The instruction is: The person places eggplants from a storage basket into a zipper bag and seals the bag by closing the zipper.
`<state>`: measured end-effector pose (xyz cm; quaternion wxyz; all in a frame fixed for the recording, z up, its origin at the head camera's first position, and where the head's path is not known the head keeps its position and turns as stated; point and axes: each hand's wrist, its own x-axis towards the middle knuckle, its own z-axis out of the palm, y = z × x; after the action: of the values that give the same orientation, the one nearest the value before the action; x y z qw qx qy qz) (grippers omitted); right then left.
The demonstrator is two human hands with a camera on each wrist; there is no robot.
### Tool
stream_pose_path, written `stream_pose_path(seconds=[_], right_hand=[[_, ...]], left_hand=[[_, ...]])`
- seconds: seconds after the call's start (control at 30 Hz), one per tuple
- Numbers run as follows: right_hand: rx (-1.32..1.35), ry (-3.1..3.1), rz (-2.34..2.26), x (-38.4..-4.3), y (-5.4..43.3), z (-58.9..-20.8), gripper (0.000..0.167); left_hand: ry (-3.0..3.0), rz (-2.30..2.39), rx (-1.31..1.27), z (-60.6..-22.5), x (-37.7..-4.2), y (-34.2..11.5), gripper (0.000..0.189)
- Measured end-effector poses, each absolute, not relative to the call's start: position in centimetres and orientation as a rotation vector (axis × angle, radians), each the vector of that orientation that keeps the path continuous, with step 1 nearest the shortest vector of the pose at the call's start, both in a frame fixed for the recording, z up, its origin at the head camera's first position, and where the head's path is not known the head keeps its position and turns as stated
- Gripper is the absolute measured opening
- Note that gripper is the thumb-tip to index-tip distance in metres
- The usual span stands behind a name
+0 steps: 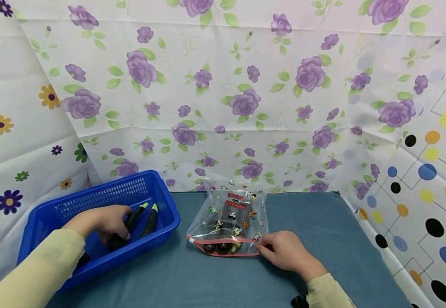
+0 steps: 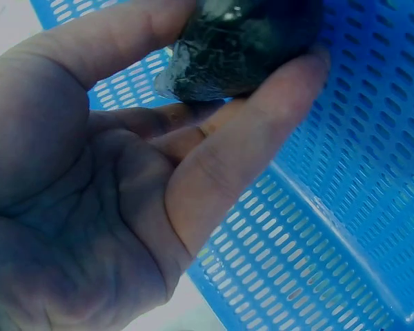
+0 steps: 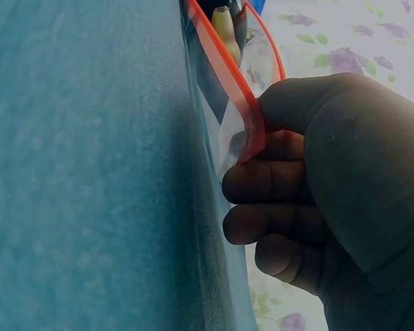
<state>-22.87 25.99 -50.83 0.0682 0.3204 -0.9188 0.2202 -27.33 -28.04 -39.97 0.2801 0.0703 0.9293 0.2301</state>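
In the head view my left hand (image 1: pixel 111 223) reaches into the blue basket (image 1: pixel 32 237) and grips a long, dark vegetable (image 1: pixel 132 219) with a pale green tip. The left wrist view shows the thumb and fingers around its dark, shiny end (image 2: pixel 228 52). A similar dark vegetable (image 1: pixel 150 222) lies beside it in the basket. My right hand (image 1: pixel 286 251) pinches the right corner of a clear zip bag (image 1: pixel 232 214) by its red-edged mouth. Inside the bag, near the mouth, are several dark ends and a yellowish stem (image 3: pixel 224 29).
The basket stands at the left of a table with a blue-green cloth (image 1: pixel 176 278). A floral curtain (image 1: pixel 223 98) hangs behind the table, and a dotted sheet (image 1: pixel 435 205) stands along the right. A small black item (image 1: pixel 299 301) is by the right sleeve.
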Motion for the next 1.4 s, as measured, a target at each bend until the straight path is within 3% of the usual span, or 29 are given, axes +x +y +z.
stream_pose_path(seconds=[0.53, 1.4], right_hand=[[0.947, -2.779, 0.665, -22.8, 26.0, -51.0, 0.032], [0.959, -2.758, 0.647, -22.8, 25.9, -50.8, 0.033]], left_hand=[[2.509, 0.917, 0.266, -38.4, -27.0, -29.1, 0.089], [2.480, 1.205, 0.348, -35.2, -24.5, -25.7, 0.092]])
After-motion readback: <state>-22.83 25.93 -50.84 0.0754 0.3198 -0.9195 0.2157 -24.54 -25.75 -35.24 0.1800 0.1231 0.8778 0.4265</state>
